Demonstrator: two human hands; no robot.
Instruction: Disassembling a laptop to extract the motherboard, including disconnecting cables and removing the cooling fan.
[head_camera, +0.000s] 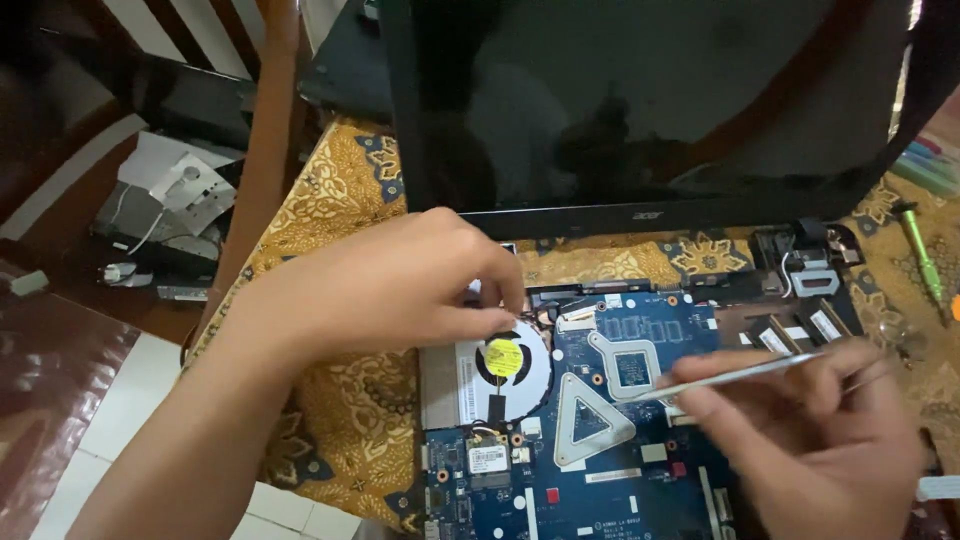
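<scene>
From the head view, my left hand (400, 290) pinches its fingertips together at the top edge of the fan (500, 375) on the blue board (600, 440). My right hand (820, 430) grips tweezers (740, 375), tips resting on the board's metal bracket (625, 365). The board lies on the patterned cloth (330, 400) covering the bench.

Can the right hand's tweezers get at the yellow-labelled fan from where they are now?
Probably yes. The right hand holds the tweezers pointing left over the blue motherboard, with bare board between tip and fan. The left hand covers the fan's top edge, so only that part is blocked.
</scene>
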